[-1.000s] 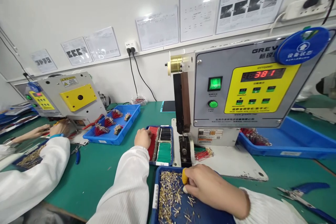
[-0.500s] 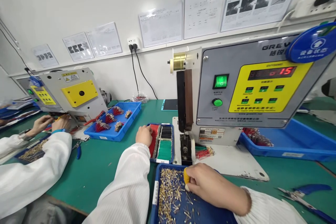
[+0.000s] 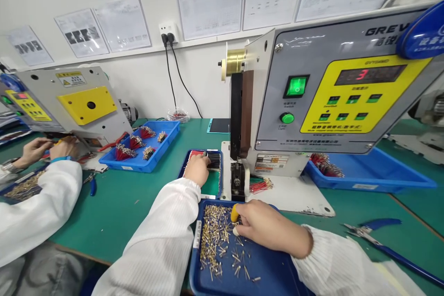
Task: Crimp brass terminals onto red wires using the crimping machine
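My left hand reaches into a blue compartment tray of cut wires, its fingertips over the dark wires. The hand and sleeve hide most of the tray, and green wires show below. My right hand sits at the rim of a blue tray of loose brass terminals. A yellow finger cot covers one fingertip, and a pale one covers another. Whether either hand grips anything is hidden.
A grey GREWIN-style crimping machine with a yellow panel stands ahead, with crimped red-green wires at its base. Blue trays of wire bundles flank it. Blue-handled pliers lie at right. A co-worker's hands work at left.
My left hand has moved from the wire tray's left edge up and right into the tray. The view has tilted, and the machine's red display number has changed.
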A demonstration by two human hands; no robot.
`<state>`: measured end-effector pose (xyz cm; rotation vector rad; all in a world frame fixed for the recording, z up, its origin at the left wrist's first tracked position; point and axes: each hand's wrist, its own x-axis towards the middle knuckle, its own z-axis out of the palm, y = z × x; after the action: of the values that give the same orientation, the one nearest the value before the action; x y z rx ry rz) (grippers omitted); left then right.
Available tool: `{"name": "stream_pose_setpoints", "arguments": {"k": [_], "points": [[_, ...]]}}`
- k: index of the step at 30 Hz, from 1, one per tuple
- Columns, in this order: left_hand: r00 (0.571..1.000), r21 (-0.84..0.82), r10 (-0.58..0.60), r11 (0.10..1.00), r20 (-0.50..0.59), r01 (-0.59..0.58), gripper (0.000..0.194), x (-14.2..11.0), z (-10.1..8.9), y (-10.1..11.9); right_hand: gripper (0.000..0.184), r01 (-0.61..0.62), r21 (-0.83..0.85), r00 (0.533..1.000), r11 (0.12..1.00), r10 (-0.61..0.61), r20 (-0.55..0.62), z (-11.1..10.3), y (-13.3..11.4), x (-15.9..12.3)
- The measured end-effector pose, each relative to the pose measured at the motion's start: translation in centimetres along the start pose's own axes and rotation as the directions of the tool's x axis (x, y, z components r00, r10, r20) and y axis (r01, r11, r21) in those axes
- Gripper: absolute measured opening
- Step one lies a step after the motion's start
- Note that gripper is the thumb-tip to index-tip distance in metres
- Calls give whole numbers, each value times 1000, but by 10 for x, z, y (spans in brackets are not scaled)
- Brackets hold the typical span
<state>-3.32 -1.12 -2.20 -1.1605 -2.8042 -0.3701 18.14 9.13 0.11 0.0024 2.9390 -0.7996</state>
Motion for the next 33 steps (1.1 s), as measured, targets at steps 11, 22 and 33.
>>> {"name": "stream_pose_setpoints", "arguments": {"k": [11,22,33], "points": [[988,-16,98,995,123,-97,20,-7,-5,12,23,22,-4,999,1000,-22,-26,1,2,1],[993,-90,92,992,77,-85,23,-14,-7,14,14,23,87,1000,996,-24,16,-5,-6,8],[997,-85,72,994,6,-71,21,-8,4,6,13,58,229,988,972,-89,127,-37,-24,35]]}}
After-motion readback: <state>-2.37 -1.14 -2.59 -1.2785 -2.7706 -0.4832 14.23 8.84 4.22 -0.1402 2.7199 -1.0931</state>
